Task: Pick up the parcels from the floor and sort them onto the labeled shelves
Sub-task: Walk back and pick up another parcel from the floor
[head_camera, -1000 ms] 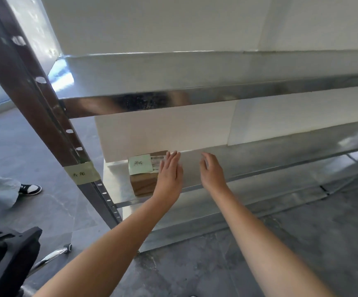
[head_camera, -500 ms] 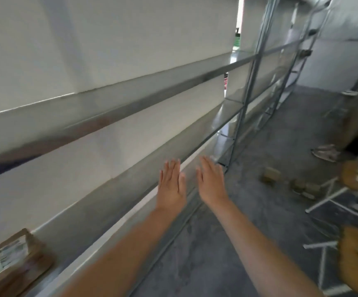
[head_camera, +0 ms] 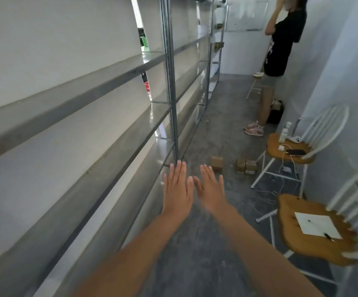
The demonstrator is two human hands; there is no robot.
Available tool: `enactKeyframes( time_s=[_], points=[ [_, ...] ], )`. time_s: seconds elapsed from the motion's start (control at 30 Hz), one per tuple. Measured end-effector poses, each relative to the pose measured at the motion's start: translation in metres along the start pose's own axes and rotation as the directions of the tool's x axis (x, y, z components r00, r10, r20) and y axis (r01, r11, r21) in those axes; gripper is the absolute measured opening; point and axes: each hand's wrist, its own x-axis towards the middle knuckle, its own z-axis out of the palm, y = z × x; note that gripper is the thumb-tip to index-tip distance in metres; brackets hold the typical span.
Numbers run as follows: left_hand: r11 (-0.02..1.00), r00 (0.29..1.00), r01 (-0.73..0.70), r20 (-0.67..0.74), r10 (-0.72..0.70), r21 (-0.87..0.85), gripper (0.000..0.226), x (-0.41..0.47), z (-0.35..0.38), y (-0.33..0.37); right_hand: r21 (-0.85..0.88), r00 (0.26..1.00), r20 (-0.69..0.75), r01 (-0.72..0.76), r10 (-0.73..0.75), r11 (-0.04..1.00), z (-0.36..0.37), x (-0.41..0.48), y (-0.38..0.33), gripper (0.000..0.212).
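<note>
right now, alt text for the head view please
The left hand and right hand, both open and empty, reach forward down an aisle toward brown parcels on the floor. Metal shelves line the left; two chairs and a standing person are on the right.

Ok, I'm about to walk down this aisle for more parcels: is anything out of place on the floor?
Yes: white cables hang from a chair seat and lie in loose loops on the floor, just right of the parcels, where a foot might catch. Nothing else stands out.
</note>
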Motion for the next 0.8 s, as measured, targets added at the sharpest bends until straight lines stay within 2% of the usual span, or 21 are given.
enactKeyframes(
  time_s=[0.13,0.27,0.43,0.53,0.7,0.8],
  points=[
    [0.996,0.996,-0.081,-0.02,0.081,0.032,0.083,0.048,0.015,0.011,-0.02,0.993,-0.082,-0.089,0.087,0.996,-0.019,0.032,0.022,0.062],
    [0.997,0.998,-0.063,0.017,0.062,0.033,0.059,0.098,0.036,-0.012,-0.039,0.978,-0.13,-0.169,0.162,0.985,-0.025,0.07,0.041,0.061],
    [0.996,0.996,0.021,0.092,-0.013,-0.086,0.054,0.158,0.061,-0.05,-0.116,0.97,-0.05,-0.242,0.238,0.963,-0.013,0.13,0.048,0.062],
    [0.995,0.992,-0.005,0.122,0.017,-0.102,0.053,0.201,0.065,-0.068,-0.133,0.968,-0.043,-0.251,0.247,0.959,-0.006,0.17,0.039,0.062],
    [0.996,0.983,-0.054,0.171,0.067,-0.078,0.054,0.264,0.07,-0.094,-0.064,0.956,-0.076,-0.29,0.285,0.955,0.003,0.221,0.028,0.06],
    [0.996,0.971,-0.041,0.232,0.057,-0.073,0.054,0.285,0.081,-0.105,-0.071,0.949,-0.068,-0.311,0.306,0.948,0.007,0.24,0.032,0.06]
  ],
)
